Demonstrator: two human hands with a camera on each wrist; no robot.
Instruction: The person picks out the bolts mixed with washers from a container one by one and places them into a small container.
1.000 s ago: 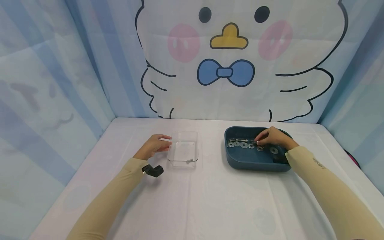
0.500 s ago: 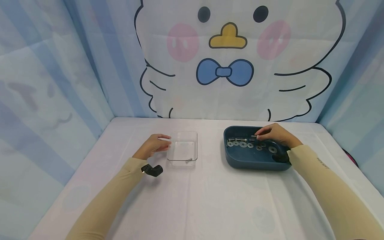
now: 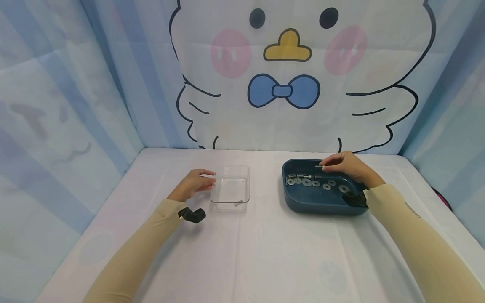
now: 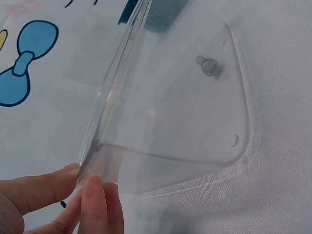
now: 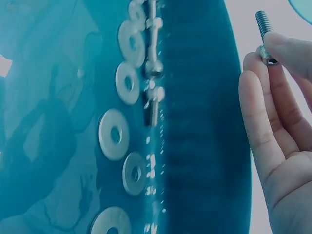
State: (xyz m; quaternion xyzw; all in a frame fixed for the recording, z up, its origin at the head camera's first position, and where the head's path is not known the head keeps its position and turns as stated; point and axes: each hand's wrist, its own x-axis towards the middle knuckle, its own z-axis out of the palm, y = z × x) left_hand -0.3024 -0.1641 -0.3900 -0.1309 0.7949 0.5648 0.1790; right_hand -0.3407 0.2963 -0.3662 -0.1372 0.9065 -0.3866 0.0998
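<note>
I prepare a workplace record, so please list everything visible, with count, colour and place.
Box: one, transparent, left of tray
Tray: one, dark blue, right
Loose bolt: one, grey, in box
Washers: seven visible, silver, in tray
Other bolts: at least two, silver, in tray
Held bolt: one, silver, in right hand
Tablecloth: one, whitish, under both containers
Backdrop: one, white and blue, around table
Cable: one, dark red, right edge
Wrist devices: two, black, on wrists
Sleeves: two, beige, on arms
Left hand: one, touching box's wall
Right hand: one, at tray's far rim
</note>
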